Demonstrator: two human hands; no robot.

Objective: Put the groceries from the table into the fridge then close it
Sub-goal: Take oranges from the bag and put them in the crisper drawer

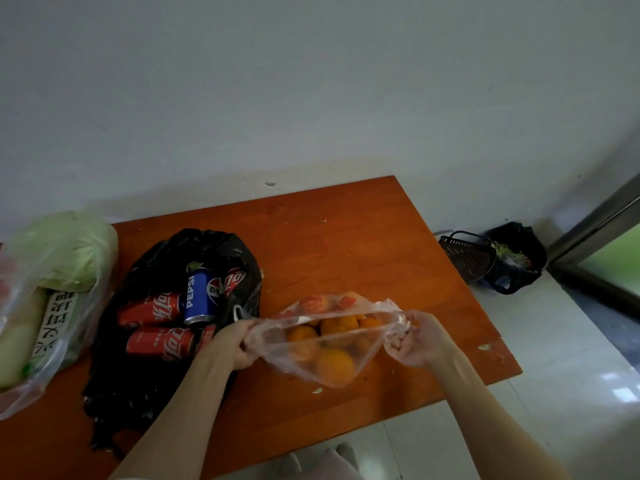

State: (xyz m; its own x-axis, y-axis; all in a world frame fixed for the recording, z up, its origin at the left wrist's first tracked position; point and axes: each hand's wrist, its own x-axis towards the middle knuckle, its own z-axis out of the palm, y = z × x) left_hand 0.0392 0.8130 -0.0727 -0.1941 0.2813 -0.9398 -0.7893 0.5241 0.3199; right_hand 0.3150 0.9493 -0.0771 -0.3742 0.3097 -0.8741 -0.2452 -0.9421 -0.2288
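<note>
Above the tabletop point(346, 237), the bag of oranges point(329, 344) hung between the hands: left hand point(239, 344) and right hand point(419, 341) each gripped one edge.

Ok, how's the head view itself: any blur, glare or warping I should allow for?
Head view: dim, flat light; wide-angle bending at the edges; cabbage bag far left soft and stretched; white glare patches on the floor tiles; both hands and the orange bag reasonably sharp.

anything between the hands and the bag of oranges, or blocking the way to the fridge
Nothing between them: the left hand and right hand already grip the bag by its mouth. The fridge is out of view, so that path can't be judged.
</note>
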